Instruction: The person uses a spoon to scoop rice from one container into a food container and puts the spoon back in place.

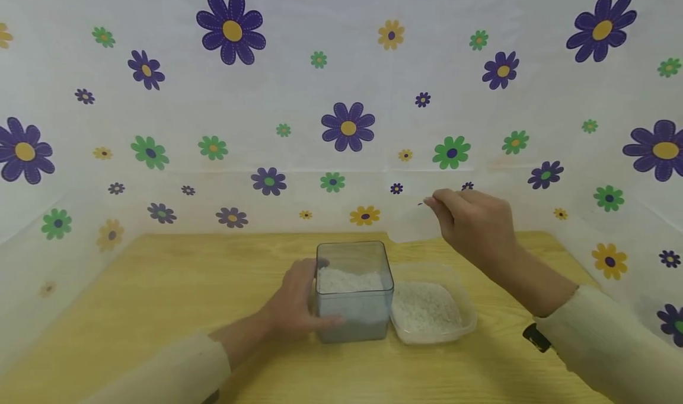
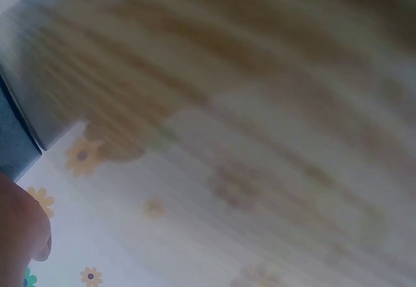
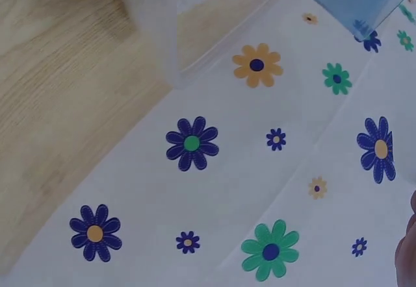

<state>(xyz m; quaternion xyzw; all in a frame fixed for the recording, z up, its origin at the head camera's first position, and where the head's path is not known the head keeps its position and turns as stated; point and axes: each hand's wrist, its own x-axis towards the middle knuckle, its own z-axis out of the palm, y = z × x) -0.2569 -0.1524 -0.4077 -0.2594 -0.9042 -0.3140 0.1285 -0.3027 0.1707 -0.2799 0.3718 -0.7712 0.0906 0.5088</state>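
A square, smoky see-through container (image 1: 353,318) stands on the table, partly filled with white grains like rice. My left hand (image 1: 290,306) holds its left side, thumb along the front and fingers round the far left corner, which are partly hidden. To the right, a shallow clear plastic box (image 1: 466,327) holds a heap of the same grains (image 1: 427,306). Above that box my right hand (image 1: 477,223) is raised, pinching the edge of a thin, milky translucent piece (image 1: 411,225) between thumb and fingers. I cannot tell whether this pale piece is a scoop or a sheet.
The wood-grain table (image 1: 187,285) carries both containers close together near its middle. Behind it and at both sides hangs a white flowered cloth (image 1: 299,95), just past the table's back edge. A dark strap (image 1: 536,337) shows at the right sleeve.
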